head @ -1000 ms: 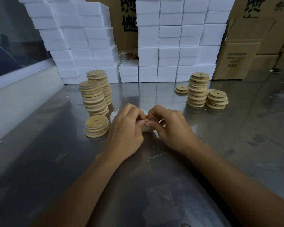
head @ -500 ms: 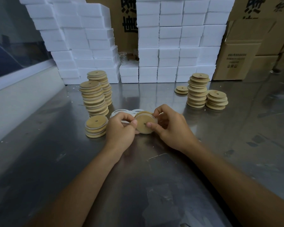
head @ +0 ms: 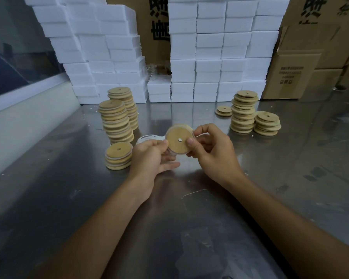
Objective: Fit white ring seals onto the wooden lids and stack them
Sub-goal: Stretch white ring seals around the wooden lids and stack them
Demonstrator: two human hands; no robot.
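Wooden lid [head: 178,140] with a small centre hole is held up on edge above the middle of the steel tabletop [head: 69,198], its flat face turned toward the camera and a thin white ring seal showing along its rim. The right hand [head: 212,153] has a closed grip on it: the thumb presses the face at 3 o'clock of the hole and the curled fingers wrap behind the rim. The left hand [head: 151,158] meets the lid at its 8 o'clock edge, fingers curled against the rim and the thumb stretched out below; how firm that grip is I cannot tell. Just behind the left hand, at 10 o'clock of the lid, loose white ring seals [head: 147,138] lie on the tabletop. At 9 o'clock stands a short stack of lids [head: 119,155], and beyond it, toward 10 and 11 o'clock, two tall lid stacks [head: 116,121] stand side by side. At 1 to 2 o'clock, well apart from the hands, stand another tall stack [head: 243,111], a lower stack [head: 267,123] touching its right side and a small low pile [head: 223,110] to its left. White foam blocks [head: 210,49] and cardboard cartons [head: 294,75] line the far edge.
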